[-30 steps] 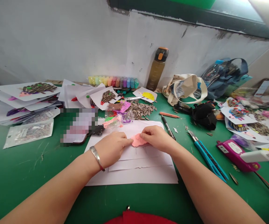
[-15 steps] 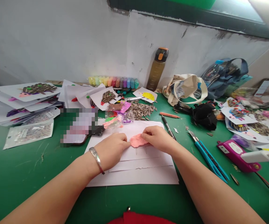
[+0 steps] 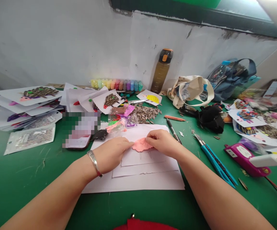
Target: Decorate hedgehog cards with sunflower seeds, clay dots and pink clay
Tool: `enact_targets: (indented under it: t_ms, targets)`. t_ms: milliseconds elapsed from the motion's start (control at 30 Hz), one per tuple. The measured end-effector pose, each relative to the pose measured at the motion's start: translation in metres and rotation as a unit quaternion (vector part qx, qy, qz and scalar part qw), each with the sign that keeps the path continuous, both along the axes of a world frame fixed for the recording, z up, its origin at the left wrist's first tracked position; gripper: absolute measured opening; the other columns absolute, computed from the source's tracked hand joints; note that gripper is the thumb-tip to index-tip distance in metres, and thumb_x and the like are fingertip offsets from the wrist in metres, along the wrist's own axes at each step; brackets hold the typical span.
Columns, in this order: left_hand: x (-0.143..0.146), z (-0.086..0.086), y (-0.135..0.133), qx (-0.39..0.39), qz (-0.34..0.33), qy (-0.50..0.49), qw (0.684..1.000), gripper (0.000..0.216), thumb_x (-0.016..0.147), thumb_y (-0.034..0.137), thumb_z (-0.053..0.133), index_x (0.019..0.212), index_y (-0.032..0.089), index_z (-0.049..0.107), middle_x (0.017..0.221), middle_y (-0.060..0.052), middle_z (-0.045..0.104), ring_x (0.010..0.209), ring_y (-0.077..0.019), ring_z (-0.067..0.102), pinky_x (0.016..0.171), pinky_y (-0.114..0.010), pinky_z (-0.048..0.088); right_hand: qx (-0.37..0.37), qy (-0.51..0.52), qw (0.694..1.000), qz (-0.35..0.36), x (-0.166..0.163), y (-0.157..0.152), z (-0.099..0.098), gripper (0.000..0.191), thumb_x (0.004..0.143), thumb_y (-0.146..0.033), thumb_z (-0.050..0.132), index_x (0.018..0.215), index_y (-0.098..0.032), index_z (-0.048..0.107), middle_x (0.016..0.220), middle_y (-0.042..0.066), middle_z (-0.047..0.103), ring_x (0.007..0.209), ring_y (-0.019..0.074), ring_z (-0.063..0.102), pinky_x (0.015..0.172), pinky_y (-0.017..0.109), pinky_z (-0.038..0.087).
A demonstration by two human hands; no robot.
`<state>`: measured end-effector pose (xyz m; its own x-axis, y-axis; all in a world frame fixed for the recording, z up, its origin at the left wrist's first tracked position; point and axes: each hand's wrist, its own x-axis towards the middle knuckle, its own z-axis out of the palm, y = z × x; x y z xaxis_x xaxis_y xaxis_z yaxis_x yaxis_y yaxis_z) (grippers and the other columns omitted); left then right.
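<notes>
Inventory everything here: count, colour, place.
clay piece: one, pink, centre
paper sheets: several, white, beneath the clay
seeds: many, grey-brown, beyond the paper
stick: one, orange, right of seeds
pen: one, black, paper's right edge
cutter: one, blue, right of pen
device: one, magenta, far right
decorated cards: several, multicoloured, left, centre, right
sachets: two, whitish, left
phone: one, dark-rimmed, left
clay packs: many, multicoloured, along wall
tall bottle: one, brown, by wall
bags: two, cream and blue, back right
table: one, green, beneath
clutter: uncounted, mixed, right
garment: one, red, bottom edge
bracelet: one, silver, left arm
left hand: one, bare, clay's left edge
right hand: one, bare, clay's right edge
</notes>
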<state>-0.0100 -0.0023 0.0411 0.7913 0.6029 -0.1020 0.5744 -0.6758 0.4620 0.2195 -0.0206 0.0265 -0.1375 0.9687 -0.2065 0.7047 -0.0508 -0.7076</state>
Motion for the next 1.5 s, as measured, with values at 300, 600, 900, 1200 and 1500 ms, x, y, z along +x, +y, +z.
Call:
enact_targets:
  t_ms: [300, 600, 900, 1200, 1500]
  targets:
    - [0.005, -0.011, -0.005, 0.053, -0.018, 0.044, 0.997, 0.050, 0.075, -0.002, 0.040, 0.114, 0.020, 0.063, 0.092, -0.008, 0.060, 0.084, -0.0209, 0.055, 0.077, -0.031, 0.045, 0.004, -0.004, 1.000, 0.003, -0.001, 0.001, -0.002, 0.019, 0.078, -0.029, 0.050, 0.067, -0.020, 0.064, 0.061, -0.001, 0.058, 0.058, 0.0134, 0.047, 0.050, 0.025, 0.030]
    - [0.007, -0.011, -0.005, 0.060, -0.021, 0.076, 0.995, 0.039, 0.078, -0.002, 0.039, 0.098, 0.016, 0.067, 0.091, -0.010, 0.059, 0.082, -0.0215, 0.055, 0.075, -0.032, 0.045, 0.007, -0.009, 1.000, 0.004, 0.000, 0.001, -0.002, 0.019, 0.078, -0.029, 0.051, 0.068, -0.021, 0.064, 0.063, -0.001, 0.059, 0.060, 0.0131, 0.048, 0.051, 0.025, 0.032]
    - [0.002, 0.000, -0.001, 0.009, -0.009, 0.039, 0.999, 0.039, 0.087, 0.006, 0.039, 0.113, 0.020, 0.064, 0.099, -0.008, 0.063, 0.093, -0.0213, 0.058, 0.084, -0.031, 0.045, -0.001, 0.001, 1.000, -0.004, 0.000, 0.000, -0.001, 0.019, 0.078, -0.030, 0.051, 0.067, -0.021, 0.063, 0.062, -0.002, 0.058, 0.058, 0.0125, 0.047, 0.049, 0.025, 0.032]
    - [0.006, 0.000, -0.012, 0.060, -0.038, 0.103, 0.992, 0.031, 0.085, 0.004, 0.041, 0.099, 0.019, 0.064, 0.089, -0.007, 0.054, 0.076, -0.0193, 0.049, 0.068, -0.029, 0.041, 0.006, 0.005, 1.000, -0.001, 0.001, 0.001, -0.002, 0.019, 0.078, -0.029, 0.049, 0.064, -0.021, 0.059, 0.061, -0.003, 0.056, 0.057, 0.0117, 0.046, 0.048, 0.024, 0.031]
    - [0.006, 0.005, -0.011, 0.054, -0.044, 0.112, 0.991, 0.027, 0.089, 0.009, 0.039, 0.085, 0.017, 0.065, 0.089, -0.007, 0.053, 0.077, -0.0179, 0.049, 0.069, -0.028, 0.040, -0.008, 0.000, 1.000, -0.006, 0.002, 0.002, -0.005, 0.018, 0.078, -0.031, 0.049, 0.068, -0.022, 0.061, 0.060, -0.003, 0.055, 0.056, 0.0120, 0.045, 0.048, 0.025, 0.030]
